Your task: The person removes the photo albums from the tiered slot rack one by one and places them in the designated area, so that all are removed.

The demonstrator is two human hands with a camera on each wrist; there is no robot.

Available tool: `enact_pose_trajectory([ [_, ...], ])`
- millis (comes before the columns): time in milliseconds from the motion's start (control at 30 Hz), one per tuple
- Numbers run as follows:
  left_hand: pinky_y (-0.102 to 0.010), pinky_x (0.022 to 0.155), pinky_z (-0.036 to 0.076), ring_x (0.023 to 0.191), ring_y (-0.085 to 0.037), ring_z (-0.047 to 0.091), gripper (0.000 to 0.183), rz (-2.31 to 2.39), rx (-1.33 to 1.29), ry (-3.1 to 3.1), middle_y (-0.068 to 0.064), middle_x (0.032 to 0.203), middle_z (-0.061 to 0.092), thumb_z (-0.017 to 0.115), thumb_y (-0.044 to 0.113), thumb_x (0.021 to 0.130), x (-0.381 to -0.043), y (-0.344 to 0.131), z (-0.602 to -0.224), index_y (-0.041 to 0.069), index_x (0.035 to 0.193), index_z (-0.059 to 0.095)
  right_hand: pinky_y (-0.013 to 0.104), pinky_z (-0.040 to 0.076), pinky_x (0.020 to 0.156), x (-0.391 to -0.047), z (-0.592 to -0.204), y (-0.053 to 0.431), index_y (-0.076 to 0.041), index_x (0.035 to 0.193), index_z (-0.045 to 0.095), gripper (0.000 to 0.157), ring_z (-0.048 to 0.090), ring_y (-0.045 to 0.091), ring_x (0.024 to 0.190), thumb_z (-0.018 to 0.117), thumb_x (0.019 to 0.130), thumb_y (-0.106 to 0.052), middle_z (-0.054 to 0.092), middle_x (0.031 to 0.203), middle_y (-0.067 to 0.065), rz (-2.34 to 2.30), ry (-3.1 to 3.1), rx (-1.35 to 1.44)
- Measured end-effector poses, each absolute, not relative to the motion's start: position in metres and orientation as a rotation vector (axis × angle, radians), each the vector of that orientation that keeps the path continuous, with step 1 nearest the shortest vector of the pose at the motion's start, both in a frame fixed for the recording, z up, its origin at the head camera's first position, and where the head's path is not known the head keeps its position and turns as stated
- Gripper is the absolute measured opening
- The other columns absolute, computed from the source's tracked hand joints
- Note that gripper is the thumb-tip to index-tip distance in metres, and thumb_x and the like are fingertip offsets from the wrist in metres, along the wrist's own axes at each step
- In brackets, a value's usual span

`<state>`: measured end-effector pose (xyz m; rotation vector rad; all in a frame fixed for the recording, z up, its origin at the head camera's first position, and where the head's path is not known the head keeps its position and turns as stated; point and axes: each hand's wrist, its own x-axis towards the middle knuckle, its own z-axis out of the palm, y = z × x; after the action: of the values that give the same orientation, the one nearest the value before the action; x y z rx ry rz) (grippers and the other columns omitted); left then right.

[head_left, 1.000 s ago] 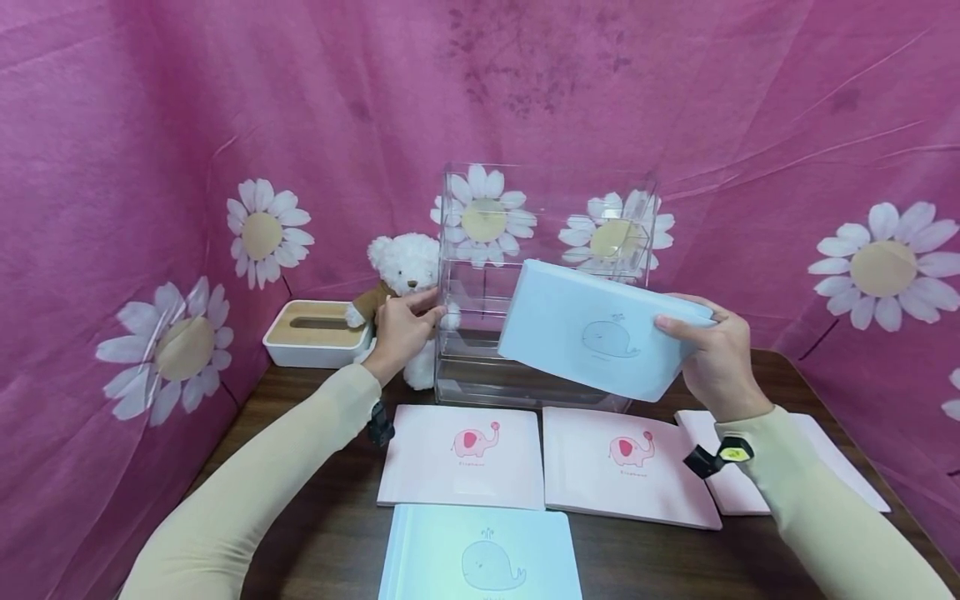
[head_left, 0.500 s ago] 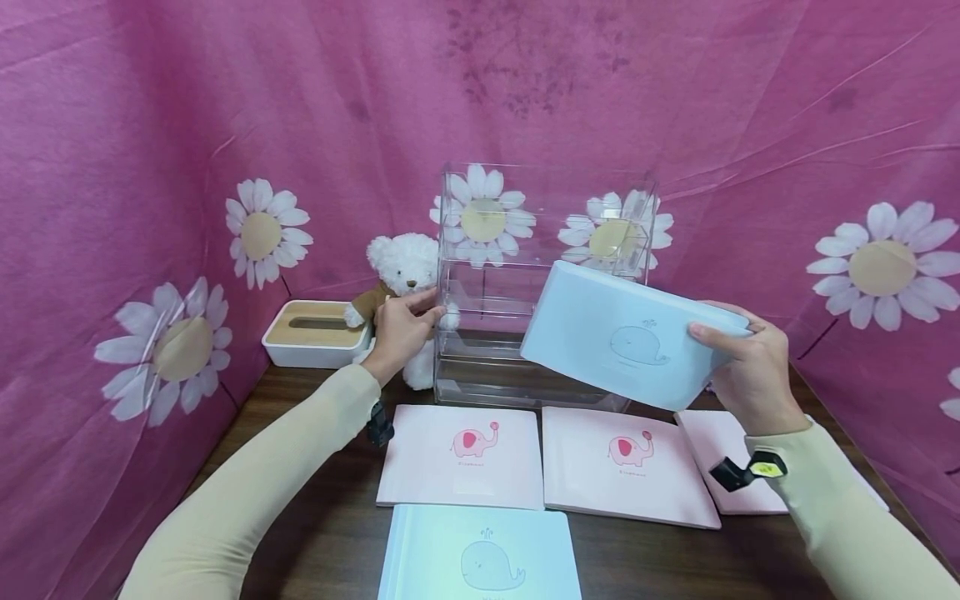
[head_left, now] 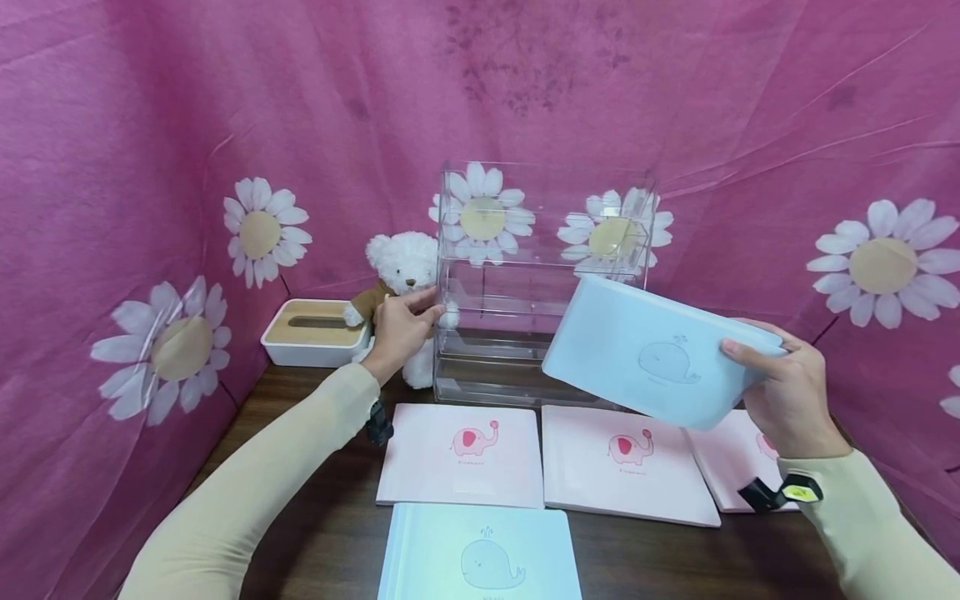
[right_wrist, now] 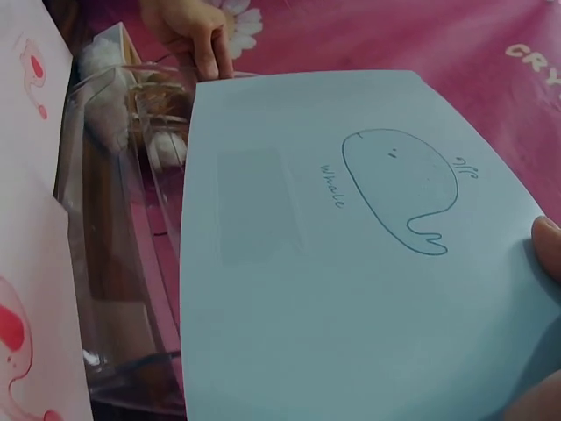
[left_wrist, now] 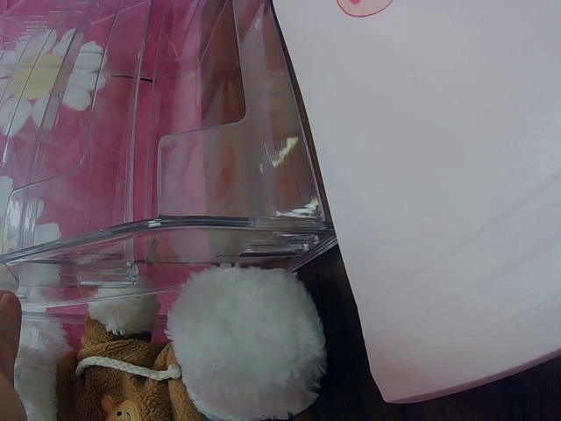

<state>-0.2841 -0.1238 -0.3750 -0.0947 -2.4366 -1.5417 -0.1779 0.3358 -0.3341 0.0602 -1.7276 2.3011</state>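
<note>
My right hand (head_left: 787, 392) grips the right end of a light-blue notebook (head_left: 607, 367), thumb on its cover. The notebook is tilted in the air, with a drawn whale and the word "Whale" on the cover in the right wrist view. It partly hides a clear, tiered plastic rack (head_left: 487, 283) standing behind it. At the rack's left side edge, my left hand (head_left: 401, 329) pinches with thumb and forefinger. Only a fingertip (left_wrist: 7, 351) of that hand shows in the left wrist view. Another blue whale notebook (head_left: 483, 554) lies at the table's front.
Two pink elephant notebooks (head_left: 465, 475) (head_left: 630, 492) lie before the rack, and a third pink notebook (head_left: 723, 467) sits to their right, partly covered. A white teddy bear (head_left: 405, 258) and a wood-topped tissue box (head_left: 315, 354) stand left of the rack on the dark table (head_left: 315, 533).
My right hand has carried the blue notebook to the right and slightly down, away from the rack's middle. My left hand has stayed at the rack's side.
</note>
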Motion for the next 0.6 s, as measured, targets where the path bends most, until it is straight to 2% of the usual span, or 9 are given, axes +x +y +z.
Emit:
enact_pose_trajectory([
  [300, -0.022, 0.067, 0.059, 0.099, -0.017, 0.076, 0.041, -1.546, -0.083, -2.437, -0.005, 0.123, 0.075, 0.076, 0.027, 0.093, -0.284, -0.124, -0.375, 0.025, 0.134, 0.068, 0.025, 0.06, 0.079, -0.167, -0.345, 0.351, 0.002, 0.115, 0.075, 0.036, 0.075, 0.015, 0.094, 0.057, 0.09, 0.02, 0.079, 0.104, 0.004, 2.412, -1.616, 0.137],
  [600, -0.025, 0.07, 0.061, 0.1, -0.019, 0.076, 0.042, -1.536, -0.074, -2.42, -0.007, 0.12, 0.076, 0.077, 0.025, 0.091, -0.285, -0.123, -0.376, 0.023, 0.132, 0.069, 0.028, 0.061, 0.074, -0.156, -0.358, 0.364, 0.003, 0.113, 0.075, 0.04, 0.076, 0.018, 0.09, 0.046, 0.094, 0.023, 0.079, 0.105, 0.008, 2.516, -1.658, 0.254],
])
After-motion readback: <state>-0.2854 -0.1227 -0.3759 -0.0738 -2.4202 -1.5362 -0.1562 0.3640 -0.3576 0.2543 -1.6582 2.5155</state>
